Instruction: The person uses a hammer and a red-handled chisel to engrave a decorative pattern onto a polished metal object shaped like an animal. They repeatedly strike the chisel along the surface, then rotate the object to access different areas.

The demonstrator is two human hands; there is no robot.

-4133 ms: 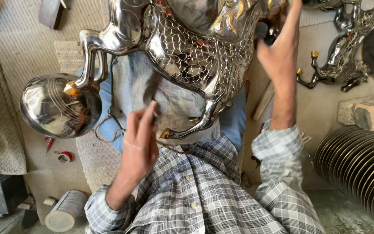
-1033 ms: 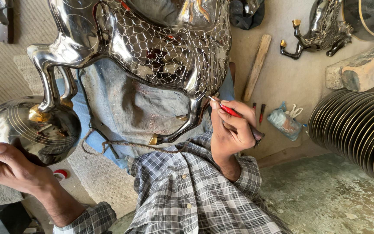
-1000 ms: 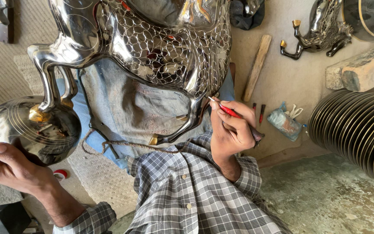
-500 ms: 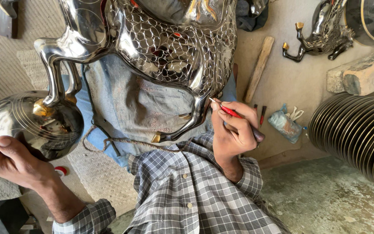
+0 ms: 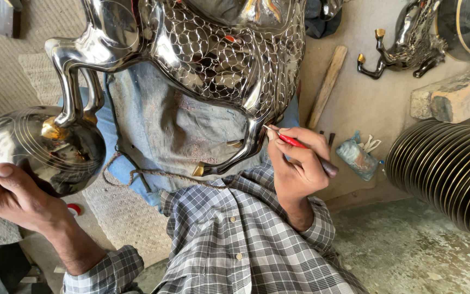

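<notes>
Lower left: left hand [image 5: 12,188] cupping, fingers wrapped on, the polished metal ball [image 5: 44,149]. Centre right: right hand [image 5: 297,163] pinching a red-handled tool [image 5: 295,142], tip touching the horse figure's [image 5: 213,54] leg. Figure, scale-engraved and mirror-bright, filling the upper centre. Far right: ribbed discs [image 5: 447,174] crowding a dusty floor [image 5: 425,256].
</notes>
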